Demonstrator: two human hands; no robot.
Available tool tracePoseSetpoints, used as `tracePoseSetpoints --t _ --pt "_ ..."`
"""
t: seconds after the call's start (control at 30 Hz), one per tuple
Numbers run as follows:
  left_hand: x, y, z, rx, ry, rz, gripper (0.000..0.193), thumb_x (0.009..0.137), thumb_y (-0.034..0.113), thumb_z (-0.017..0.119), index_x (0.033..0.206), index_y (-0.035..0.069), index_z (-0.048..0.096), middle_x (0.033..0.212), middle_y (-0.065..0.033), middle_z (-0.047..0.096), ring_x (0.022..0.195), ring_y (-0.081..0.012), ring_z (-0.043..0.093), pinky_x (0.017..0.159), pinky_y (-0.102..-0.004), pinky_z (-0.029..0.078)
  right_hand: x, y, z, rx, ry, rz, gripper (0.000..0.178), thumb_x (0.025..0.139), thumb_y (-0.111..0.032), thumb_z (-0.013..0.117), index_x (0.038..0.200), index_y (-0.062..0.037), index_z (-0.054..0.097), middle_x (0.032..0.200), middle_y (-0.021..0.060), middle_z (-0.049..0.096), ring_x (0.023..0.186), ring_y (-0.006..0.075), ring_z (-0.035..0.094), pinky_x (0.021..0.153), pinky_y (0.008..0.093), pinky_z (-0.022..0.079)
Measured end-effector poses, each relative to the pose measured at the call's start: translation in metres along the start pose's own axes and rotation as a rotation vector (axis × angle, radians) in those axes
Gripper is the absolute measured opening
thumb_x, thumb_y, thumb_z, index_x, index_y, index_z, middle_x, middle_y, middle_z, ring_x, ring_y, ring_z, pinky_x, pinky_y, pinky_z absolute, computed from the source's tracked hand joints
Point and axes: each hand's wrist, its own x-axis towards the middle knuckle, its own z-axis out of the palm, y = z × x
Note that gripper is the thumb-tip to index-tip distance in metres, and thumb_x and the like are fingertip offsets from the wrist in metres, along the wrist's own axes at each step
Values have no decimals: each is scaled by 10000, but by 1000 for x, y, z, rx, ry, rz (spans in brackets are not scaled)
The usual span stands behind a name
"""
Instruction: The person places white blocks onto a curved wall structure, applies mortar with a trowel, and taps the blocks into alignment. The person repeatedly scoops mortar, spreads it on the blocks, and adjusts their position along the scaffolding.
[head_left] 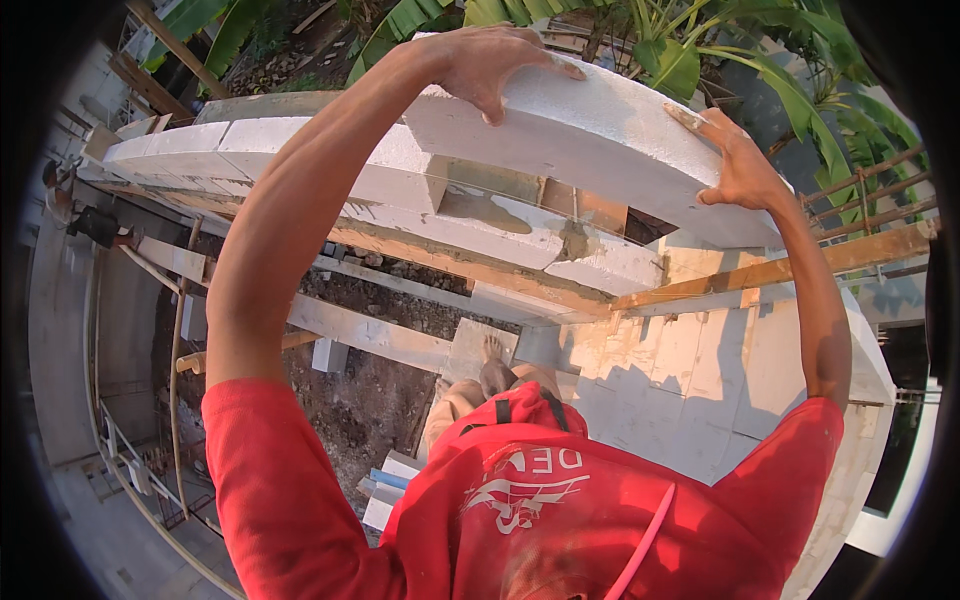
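Observation:
A long white lightweight concrete block [610,150] spans the top of the view, gripped by both of my hands. My left hand [500,68] lies over its upper edge toward the left end, thumb on the near face. Near the right end, my right hand [738,165] clasps the same edge, fingers on top and thumb on the near face. Below it runs a wall course of white blocks [600,262], with grey mortar [490,210] spread on top. A gap shows between the held block and this course. Whether its far side touches anything is hidden.
Laid blocks [265,140] continue the wall leftward. A wooden beam [770,272] slants at the right. My bare feet [493,372] stand on a board [470,350] above rubble. Bamboo poles [180,350] and another person [85,210] are at the left; banana leaves [670,60] grow behind.

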Motion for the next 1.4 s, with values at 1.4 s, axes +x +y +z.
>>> tracePoseSetpoints --t 1.4 --pt "-2 -11 184 -76 -333 -152 1139 525 84 882 1511 451 444 1509 -128 460 1386 -347 456 1228 -467 354 19 78 209 23 -54 -78 1112 571 -156 878 1554 -367 403 1359 251 514 1096 442 616 1008 483 490"
